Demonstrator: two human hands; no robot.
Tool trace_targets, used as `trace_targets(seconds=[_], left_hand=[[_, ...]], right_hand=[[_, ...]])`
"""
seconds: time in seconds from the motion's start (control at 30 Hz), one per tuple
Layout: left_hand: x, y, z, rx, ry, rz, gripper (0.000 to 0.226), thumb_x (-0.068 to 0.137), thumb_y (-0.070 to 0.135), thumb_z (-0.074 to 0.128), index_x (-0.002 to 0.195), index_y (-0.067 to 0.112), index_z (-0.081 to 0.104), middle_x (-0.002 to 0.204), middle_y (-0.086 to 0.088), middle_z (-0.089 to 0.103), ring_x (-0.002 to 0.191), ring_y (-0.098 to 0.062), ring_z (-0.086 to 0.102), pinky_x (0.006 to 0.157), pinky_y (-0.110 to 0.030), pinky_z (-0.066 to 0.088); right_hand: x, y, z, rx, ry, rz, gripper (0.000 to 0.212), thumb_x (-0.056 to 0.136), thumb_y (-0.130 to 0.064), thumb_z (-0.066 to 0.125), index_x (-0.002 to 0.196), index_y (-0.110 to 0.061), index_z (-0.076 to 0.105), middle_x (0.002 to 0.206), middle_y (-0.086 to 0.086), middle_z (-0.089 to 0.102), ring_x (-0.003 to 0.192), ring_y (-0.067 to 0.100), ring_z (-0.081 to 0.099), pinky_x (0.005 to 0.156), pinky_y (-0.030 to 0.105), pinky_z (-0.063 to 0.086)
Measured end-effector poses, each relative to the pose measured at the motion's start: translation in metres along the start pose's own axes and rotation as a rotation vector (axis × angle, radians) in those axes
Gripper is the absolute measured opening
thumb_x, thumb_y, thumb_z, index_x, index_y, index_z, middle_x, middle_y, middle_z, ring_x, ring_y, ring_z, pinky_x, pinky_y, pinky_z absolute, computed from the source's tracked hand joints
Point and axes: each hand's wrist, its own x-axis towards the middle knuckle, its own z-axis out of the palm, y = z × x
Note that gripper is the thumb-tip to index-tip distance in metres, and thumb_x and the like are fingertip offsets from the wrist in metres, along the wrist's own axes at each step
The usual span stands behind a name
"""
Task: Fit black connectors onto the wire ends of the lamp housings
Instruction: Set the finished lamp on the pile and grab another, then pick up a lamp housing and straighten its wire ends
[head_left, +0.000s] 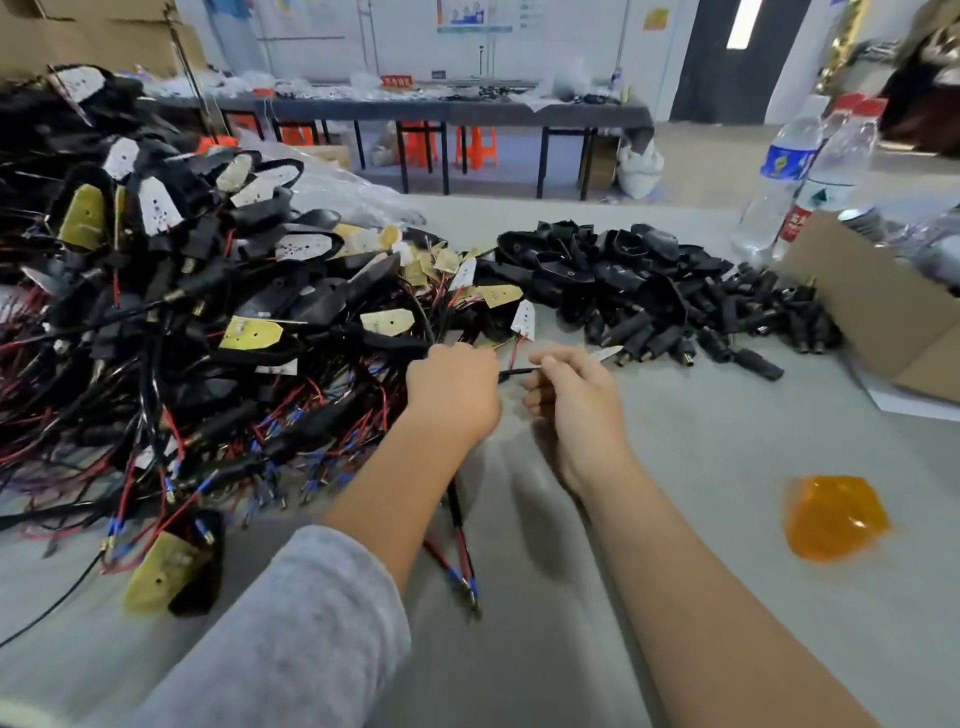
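My left hand (453, 391) grips a bundle of wires at the edge of the big heap of wired lamp housings (171, 291). A thin black wire end (517, 372) runs from it to my right hand (571, 395), which pinches that wire between thumb and fingers. Red and black leads with blue-sleeved tips (462, 566) hang below my left wrist onto the table. A pile of black connectors (727, 322) and empty black housings (587, 265) lies just beyond my right hand.
A cardboard box (883, 312) sits at the right, with plastic water bottles (784, 182) behind it. An orange lens (834, 517) lies on the grey table (675, 519) at the right. One loose housing with a yellow board (166, 566) lies near left.
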Motion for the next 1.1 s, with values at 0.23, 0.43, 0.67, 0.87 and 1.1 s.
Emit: trace_targets(seconds=[0.23,0.43,0.67,0.87,1.1], left_hand=[[0.008,0.013,0.02,-0.207,0.36,-0.157,0.014,0.096,0.023,0.048,0.106,0.02,0.057,0.108,-0.003,0.057,0.105,-0.027,0.05,0.075,-0.037,0.025],[0.0,0.009,0.021,-0.644,0.635,0.005,0.019,0.097,0.015,0.048,0.11,0.009,0.061,0.111,-0.009,0.057,0.105,-0.028,0.048,0.086,-0.036,0.039],[-0.003,0.007,0.02,-0.843,0.519,0.292,0.02,0.1,0.018,0.045,0.115,0.021,0.058,0.088,0.011,0.059,0.082,-0.009,0.053,0.071,-0.032,0.043],[-0.004,0.008,0.022,-0.706,0.417,0.314,0.018,0.1,0.031,0.045,0.112,0.031,0.058,0.071,0.009,0.057,0.062,-0.006,0.047,0.054,-0.024,0.036],[0.0,0.006,0.022,-0.599,0.257,0.275,0.03,0.1,0.036,0.045,0.08,0.017,0.058,0.063,0.004,0.053,0.063,-0.008,0.048,0.057,-0.029,0.039]], right_hand=[[0.003,0.003,-0.003,0.007,0.01,0.002,0.023,0.096,0.0,0.043,0.081,-0.008,0.058,0.054,0.0,0.055,0.045,0.01,0.046,0.043,0.019,0.037],[0.002,-0.002,-0.002,0.039,-0.042,0.035,0.015,0.099,-0.007,0.047,0.094,-0.003,0.061,0.062,0.006,0.054,0.049,0.013,0.047,0.045,0.02,0.038],[0.004,-0.016,-0.014,0.1,-0.037,-0.072,0.013,0.099,-0.015,0.054,0.088,-0.011,0.06,0.06,0.0,0.051,0.049,0.012,0.043,0.048,0.021,0.039],[0.011,-0.027,-0.033,0.195,-0.024,-0.073,0.032,0.101,-0.008,0.045,0.08,-0.014,0.068,0.062,0.001,0.061,0.05,0.011,0.051,0.052,0.021,0.044],[0.024,-0.04,-0.058,0.363,0.328,-0.133,0.021,0.099,-0.006,0.043,0.086,-0.011,0.059,0.055,-0.001,0.056,0.045,0.01,0.05,0.047,0.02,0.045]])
